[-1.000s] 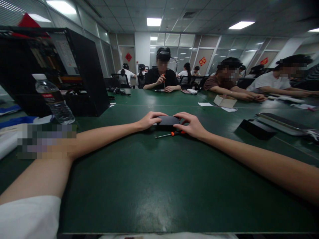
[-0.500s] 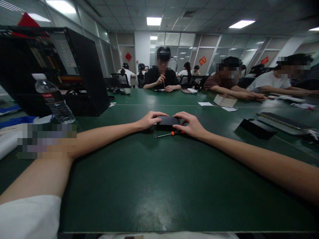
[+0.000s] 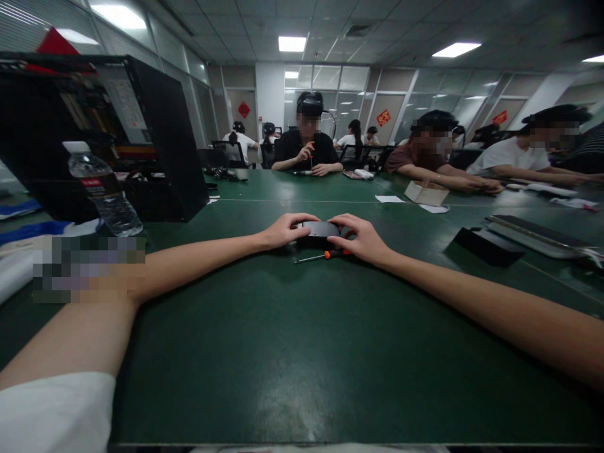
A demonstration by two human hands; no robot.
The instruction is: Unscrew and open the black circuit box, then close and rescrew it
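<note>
A small black box-shaped case (image 3: 321, 230) is held between my two hands at the middle of the green table (image 3: 302, 333). My left hand (image 3: 283, 231) grips its left end, thumb in front and fingers over the top. Around the right end curls my right hand (image 3: 361, 236), thumb at the near side and fingers on top. Just in front of the case lies a screwdriver (image 3: 327, 255) with an orange and black handle, its shaft pointing left; the handle's end is partly hidden by my right hand.
At left stand an open computer tower (image 3: 160, 138) and a water bottle (image 3: 104, 189). To the right are a black block-like piece (image 3: 486, 245), a flat silver device (image 3: 542, 236) and a small white box (image 3: 426, 193). Across the table a person (image 3: 306, 148) holds a screwdriver; others sit at right.
The case's top has tilted slightly and now catches more light, with small dots visible on its surface. Both hands keep their hold, and the screwdriver lies where it was.
</note>
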